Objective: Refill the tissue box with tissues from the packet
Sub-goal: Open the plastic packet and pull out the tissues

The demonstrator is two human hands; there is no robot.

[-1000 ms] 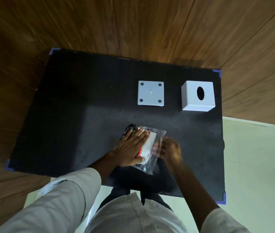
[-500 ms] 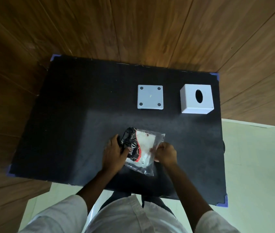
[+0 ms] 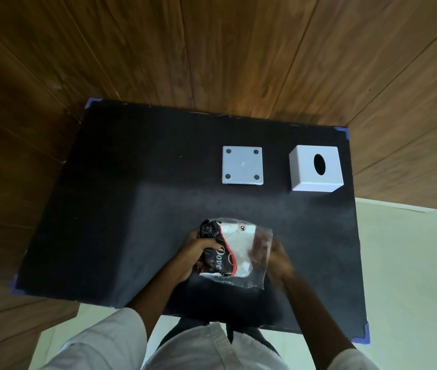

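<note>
A clear plastic tissue packet with a black, red and white printed end is held just above the near middle of the black table. My left hand grips its dark printed end. My right hand holds the clear open end, partly seen through the plastic. White tissues show inside the packet. A white cube tissue box with an oval slot on top stands at the far right. Its flat white base plate, with a dark dot near each corner, lies to the left of the box.
The table has blue tape at its corners and stands against a wood-panelled wall. Pale floor shows on the right. My white sleeves and shirt fill the bottom of the view.
My left hand slid off the top of the packet to grip its left end. Both hands have lifted and bunched the packet slightly, and the printed end now shows.
</note>
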